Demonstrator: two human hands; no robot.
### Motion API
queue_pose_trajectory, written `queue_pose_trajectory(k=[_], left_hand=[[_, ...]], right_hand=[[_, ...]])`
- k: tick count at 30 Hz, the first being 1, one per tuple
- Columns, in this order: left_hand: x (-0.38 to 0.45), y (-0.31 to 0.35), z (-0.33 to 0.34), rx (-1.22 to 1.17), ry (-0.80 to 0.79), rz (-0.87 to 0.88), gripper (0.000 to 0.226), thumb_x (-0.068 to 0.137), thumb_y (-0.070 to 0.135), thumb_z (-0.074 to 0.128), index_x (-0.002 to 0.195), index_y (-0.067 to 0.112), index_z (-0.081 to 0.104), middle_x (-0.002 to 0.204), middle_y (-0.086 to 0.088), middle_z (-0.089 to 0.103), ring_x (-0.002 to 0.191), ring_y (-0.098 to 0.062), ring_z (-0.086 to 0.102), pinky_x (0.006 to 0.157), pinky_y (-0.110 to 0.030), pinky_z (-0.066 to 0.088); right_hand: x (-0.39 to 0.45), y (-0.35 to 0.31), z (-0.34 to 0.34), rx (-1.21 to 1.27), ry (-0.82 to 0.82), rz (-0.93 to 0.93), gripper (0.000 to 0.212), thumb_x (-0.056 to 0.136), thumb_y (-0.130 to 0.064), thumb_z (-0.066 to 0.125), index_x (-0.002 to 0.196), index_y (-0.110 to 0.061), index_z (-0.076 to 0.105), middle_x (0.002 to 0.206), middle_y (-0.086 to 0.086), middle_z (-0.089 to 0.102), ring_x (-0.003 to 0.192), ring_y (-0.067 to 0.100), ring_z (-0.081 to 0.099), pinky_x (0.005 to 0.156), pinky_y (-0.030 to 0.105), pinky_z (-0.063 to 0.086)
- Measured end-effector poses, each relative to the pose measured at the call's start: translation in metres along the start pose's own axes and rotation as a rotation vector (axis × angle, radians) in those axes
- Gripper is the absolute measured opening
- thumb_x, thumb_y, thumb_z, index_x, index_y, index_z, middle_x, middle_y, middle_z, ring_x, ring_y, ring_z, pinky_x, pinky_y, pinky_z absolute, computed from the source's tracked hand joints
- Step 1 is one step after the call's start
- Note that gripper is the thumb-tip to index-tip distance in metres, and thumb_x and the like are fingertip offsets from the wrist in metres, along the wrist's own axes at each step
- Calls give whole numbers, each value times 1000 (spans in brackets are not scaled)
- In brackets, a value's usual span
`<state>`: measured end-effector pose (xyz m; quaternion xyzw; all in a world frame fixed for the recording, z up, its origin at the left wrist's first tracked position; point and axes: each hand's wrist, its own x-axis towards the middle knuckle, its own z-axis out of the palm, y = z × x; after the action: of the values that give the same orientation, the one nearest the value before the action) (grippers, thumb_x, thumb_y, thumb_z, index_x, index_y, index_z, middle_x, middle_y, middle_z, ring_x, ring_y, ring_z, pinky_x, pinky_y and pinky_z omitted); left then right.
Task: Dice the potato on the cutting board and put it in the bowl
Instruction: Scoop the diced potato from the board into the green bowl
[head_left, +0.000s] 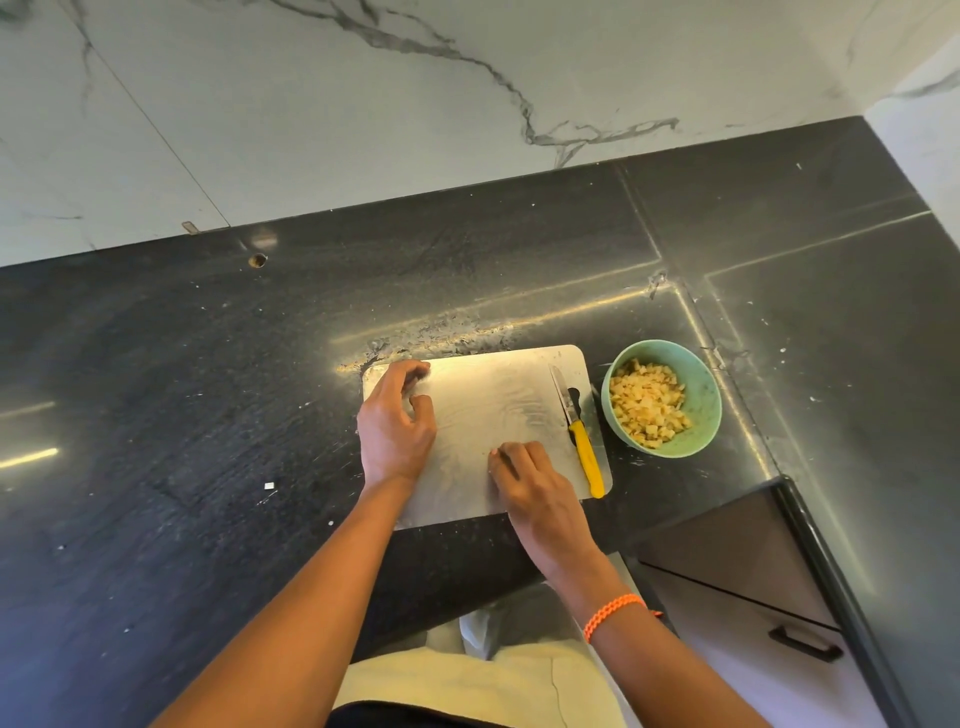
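Potato (649, 405) sits diced in the green bowl (707, 400), just right of the cutting board (483, 410) and close against its edge, which I judge keeps the transfer short. I see no cubes on the board itself, only a wet, smeared surface.

Along the board's right side lies the knife (579, 428), yellow handle toward me and blade pointing away, with no hand on it; set down like that it stays off the working area yet within reach.

My left hand (395, 426) rests at the board's far left corner, fingers loosely bent on the surface and gripping nothing, perhaps to steady the board. My right hand (535, 488) lies on the board's near middle, fingertips pressed down and slightly curled; whether a scrap is pinched under them I cannot tell. The two hands are apart.

Board and bowl stand on the dark desk (208, 389), which shows pale specks left of the board. Judging by the bare board, the task looks essentially done.
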<state>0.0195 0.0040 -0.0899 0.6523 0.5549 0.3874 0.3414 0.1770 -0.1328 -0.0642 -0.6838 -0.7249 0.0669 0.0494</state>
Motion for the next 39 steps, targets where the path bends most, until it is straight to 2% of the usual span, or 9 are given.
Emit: queue_pose_trajectory(k=[10,14,20,22,25,27,32,35,39], left_hand=[[-1,4,0,4,0,-1,38,87,-1,52,119,14,67,113,3,73,107,-13,70,98,-35,59],[-1,5,-1,10,-7,-2,38,88,0,53,119,15,67,113,5,73,107,-12,70,96,-36,60],[0,4,0,20,-1,-5,37,88,2,52,120,13,68,114,3,73,107,-14,70,96,-38,60],[0,5,1,20,1,0,37,88,2,52,120,12,68,114,3,73,107,-14,70,97,-38,60],[1,5,0,20,0,0,37,88,2,52,120,12,68,114,3,73,107,-14,70,97,-38,60],[-1,3,0,18,-4,3,37,89,3,52,120,13,68,114,3,73,108,-14,70,97,-38,60],[-1,2,1,21,4,5,36,89,0,53,120,13,68,114,3,73,108,-14,70,97,-39,60],[0,3,1,13,7,-1,38,89,-3,54,121,12,68,115,2,73,109,-14,70,98,-39,60],[0,2,1,20,6,6,38,89,-5,55,121,11,68,115,1,73,109,-13,70,98,-37,59]], right_hand=[[35,-6,-3,70,1,188,39,83,-11,83,118,-11,66,110,12,64,96,26,61,70,32,59],[53,8,-29,334,72,372,15,97,-14,64,112,-14,69,106,3,63,95,18,58,74,15,44],[42,59,-98,346,728,508,15,95,-3,66,108,-6,72,107,8,68,96,17,62,85,25,54],[31,78,-102,269,821,583,14,99,-8,64,111,-6,71,111,9,67,100,17,61,85,23,51],[22,93,-86,143,518,788,22,100,-20,64,119,-12,73,120,13,68,108,27,63,86,38,55],[18,91,-80,75,466,813,24,101,-18,62,122,-11,73,121,14,69,108,31,62,87,46,57],[29,54,-74,247,555,579,23,99,-6,55,113,-4,73,111,14,69,105,27,60,91,30,52],[35,21,-54,396,420,383,22,96,1,58,110,-6,74,109,7,68,105,18,60,93,13,43],[38,-1,-17,363,186,480,31,100,-11,61,130,-11,65,131,6,62,124,21,54,102,35,53]])
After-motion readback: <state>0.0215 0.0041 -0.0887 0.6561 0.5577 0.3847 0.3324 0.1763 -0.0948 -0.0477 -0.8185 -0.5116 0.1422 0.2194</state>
